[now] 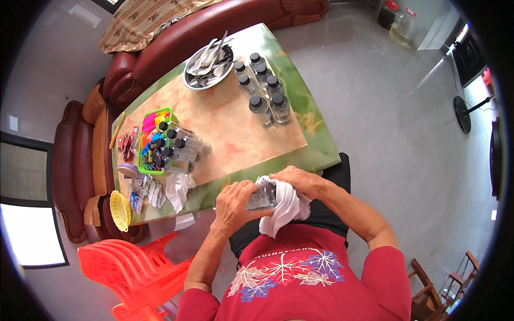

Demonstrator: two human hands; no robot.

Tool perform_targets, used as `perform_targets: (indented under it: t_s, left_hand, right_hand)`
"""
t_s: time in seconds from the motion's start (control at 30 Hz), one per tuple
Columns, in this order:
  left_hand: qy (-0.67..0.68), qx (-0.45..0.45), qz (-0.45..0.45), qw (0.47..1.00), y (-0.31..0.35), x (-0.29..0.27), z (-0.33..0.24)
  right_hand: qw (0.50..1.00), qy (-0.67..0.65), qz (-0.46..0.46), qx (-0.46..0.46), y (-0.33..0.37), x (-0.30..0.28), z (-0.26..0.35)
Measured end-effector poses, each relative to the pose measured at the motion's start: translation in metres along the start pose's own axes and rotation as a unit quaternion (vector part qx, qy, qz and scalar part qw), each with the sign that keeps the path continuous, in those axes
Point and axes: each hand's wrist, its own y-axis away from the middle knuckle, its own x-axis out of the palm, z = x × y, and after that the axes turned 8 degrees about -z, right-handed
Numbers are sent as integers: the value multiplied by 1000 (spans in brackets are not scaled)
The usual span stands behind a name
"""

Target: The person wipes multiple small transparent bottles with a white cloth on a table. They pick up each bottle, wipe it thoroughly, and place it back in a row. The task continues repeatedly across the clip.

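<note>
Close to my body, at the table's near edge, my left hand (234, 206) is wrapped round a clear bottle (261, 198) that lies on its side. A white cloth (290, 206) covers the bottle's right end and hangs down over my lap. My right hand (297, 181) grips the cloth from above, pressing it against the bottle; some of its fingers are hidden. Clear bottles with black caps (261, 111) stand in a group at the table's right side. More black-capped bottles (182, 150) are clustered on the left part of the table.
A metal bowl (186, 80) of spoons sits at the far side. On the left are a green basket (155, 172) of small colourful items, small packets (155, 193), a crumpled white cloth (179, 188) and a yellow basket (120, 211). Red plastic chairs (134, 267) stand lower left.
</note>
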Motion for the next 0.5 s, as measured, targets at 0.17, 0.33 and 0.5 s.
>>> perform_targets:
  t_s: [0.17, 0.33, 0.5]
  left_hand:
    - [33, -78, 64, 994, -11, 0, -9]
    - [93, -294, 40, 951, -4, 6, 2]
    - [594, -387, -40, 704, -6, 25, -4]
  right_hand:
    - [938, -252, -171, -164, -20, 17, -9]
    - [875, -241, -243, -342, 19, 19, 35]
    - [839, -338, -284, -318, 5, 27, 20]
